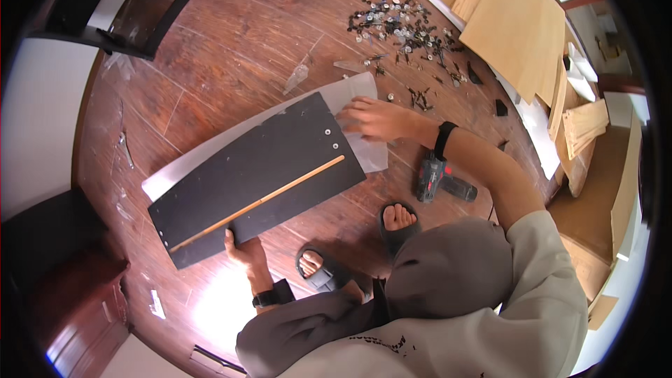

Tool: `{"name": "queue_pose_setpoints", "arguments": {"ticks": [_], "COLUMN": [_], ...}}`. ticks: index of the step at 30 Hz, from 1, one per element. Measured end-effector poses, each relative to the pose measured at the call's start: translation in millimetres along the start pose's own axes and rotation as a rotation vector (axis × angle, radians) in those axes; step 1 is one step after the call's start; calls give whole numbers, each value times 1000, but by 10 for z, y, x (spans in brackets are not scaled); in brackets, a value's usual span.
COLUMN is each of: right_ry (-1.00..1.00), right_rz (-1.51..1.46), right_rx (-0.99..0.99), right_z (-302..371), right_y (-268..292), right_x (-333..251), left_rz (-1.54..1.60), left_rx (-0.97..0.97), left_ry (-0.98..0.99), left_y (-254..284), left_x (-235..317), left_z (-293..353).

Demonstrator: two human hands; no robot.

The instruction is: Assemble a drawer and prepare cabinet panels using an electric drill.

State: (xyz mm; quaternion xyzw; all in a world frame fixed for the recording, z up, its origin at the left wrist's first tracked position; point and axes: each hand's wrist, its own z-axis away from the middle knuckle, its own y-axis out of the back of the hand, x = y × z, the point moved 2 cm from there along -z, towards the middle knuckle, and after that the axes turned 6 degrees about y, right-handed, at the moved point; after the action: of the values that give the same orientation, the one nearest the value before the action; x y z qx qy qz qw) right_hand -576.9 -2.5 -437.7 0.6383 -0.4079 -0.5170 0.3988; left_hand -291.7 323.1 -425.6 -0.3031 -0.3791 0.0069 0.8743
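Note:
A black rectangular board [238,175] lies slantwise before me, with a light wooden strip [259,201] running along it. Round metal fittings sit near both of its short ends. My left hand [245,252] grips the near long edge, thumb on top and the other fingers hidden beneath. At the far right corner, my right hand [374,119] reaches to the board's short edge, its fingers partly stretched out and bent at the tips. Whether they touch the board I cannot tell. Under the board, a white foam sheet [371,157] shows along the far side and right end.
A cordless drill [441,180] lies by my right foot. Loose screws and fittings [409,28] are scattered on the floor farther off. Wooden panels [514,28] and an open cardboard box [595,196] line the right side. A black frame [157,28] stands at the far left.

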Motion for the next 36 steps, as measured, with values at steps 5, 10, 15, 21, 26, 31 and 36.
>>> {"name": "queue_pose_setpoints", "arguments": {"ticks": [5,10,15,21,26,31,36], "right_ry": [-78,-135,-239,3,-430,-849,-207], "right_rz": [128,-25,-277,-821,-862,-32,552], "right_rx": [59,155,105,-240,39,372,585], "right_z": [-103,-357,-360,-686,-1359,-1781,-1834], "right_y": [13,-313,-405,-133,565,775,1194], "right_x": [-201,-523,-331,-134,1076,1606,712], "left_rz": [37,111,127,300,304,197,217], "left_rx": [45,80,224,294,245,111,48], "left_ry": [-77,-226,-322,-465,-429,-261,-194], "left_y": [482,1314,1546,1835,1814,1420,1117], "left_x": [297,676,774,874,753,635,517], "left_z": [506,1005,1410,1654,1406,1138,874]}}
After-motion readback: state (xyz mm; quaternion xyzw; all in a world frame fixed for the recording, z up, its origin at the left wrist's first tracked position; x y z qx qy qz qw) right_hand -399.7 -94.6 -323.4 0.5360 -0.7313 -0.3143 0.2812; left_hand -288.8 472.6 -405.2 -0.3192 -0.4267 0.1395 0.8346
